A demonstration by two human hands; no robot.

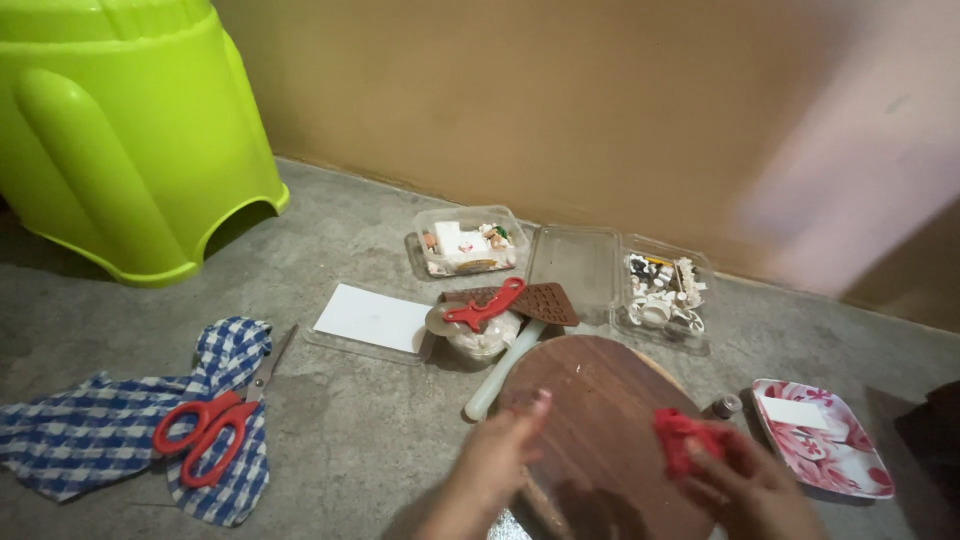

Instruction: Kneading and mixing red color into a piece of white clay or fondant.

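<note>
A person's two bare hands work over a round, dark-brown wooden board (pixel 600 420) lying on a rough grey concrete floor (pixel 380 440). The right hand (pixel 745 485), at the board's right edge, is clenched around a crumpled red cloth (pixel 683 436), which presses against the smooth wood. The left hand (pixel 500 462), blurred, rests at the board's left edge with fingers loosely extended and nothing visibly in its grip; how firmly it touches the wood cannot be told.

Just beyond the board's far-left rim lies a pale rolling pin (pixel 503 372), slanting away from it. Past that sit a flat brown perforated spatula (pixel 530 302) and a red-handled tool (pixel 484 306) resting on a small clear tub (pixel 482 338). Behind the board stand clear plastic containers: one (pixel 468 240) with small mixed items, and a hinged one (pixel 662 292) holding white bits, its lid (pixel 572 262) folded open. Left of the board a white rectangular sheet (pixel 372 318) lies on a clear tray.

Farther left of the board, red-handled scissors (pixel 215 420) lie on a rumpled blue-and-white checked cloth (pixel 120 430). A glossy lime-green plastic stool (pixel 125 130) stands well beyond, by the tan wall (pixel 560 100). Right of the board is a small grey cap-like object (pixel 726 405), then a floral pink-and-white rectangular tray (pixel 835 455) holding a white slip.
</note>
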